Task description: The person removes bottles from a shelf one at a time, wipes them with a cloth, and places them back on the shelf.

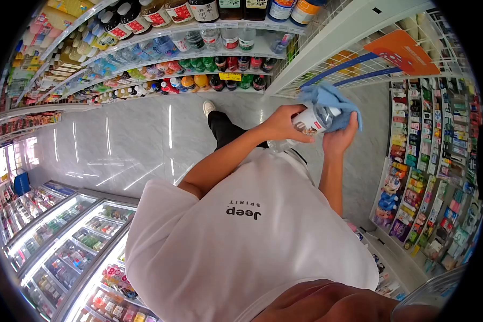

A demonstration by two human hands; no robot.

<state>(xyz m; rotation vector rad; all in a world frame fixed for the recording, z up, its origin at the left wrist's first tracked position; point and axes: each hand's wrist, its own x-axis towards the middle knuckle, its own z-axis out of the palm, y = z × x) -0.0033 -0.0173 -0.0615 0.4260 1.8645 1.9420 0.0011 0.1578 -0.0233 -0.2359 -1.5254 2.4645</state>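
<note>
My left hand (286, 124) is wrapped around a clear plastic bottle (312, 121) with a white label bearing red print. The bottle is held tilted in front of my chest. My right hand (340, 135) grips a light blue cloth (330, 99), its fingers partly hidden by the folds. The cloth lies against the bottle's far end and covers part of it.
Shelves of bottled drinks (231, 37) stand ahead. A white wire rack (354, 59) with an orange sign (405, 52) is at the front right. Packed goods shelves (424, 172) line the right, glass-topped display cases (72, 252) the lower left. Grey tile floor (139, 134) lies between.
</note>
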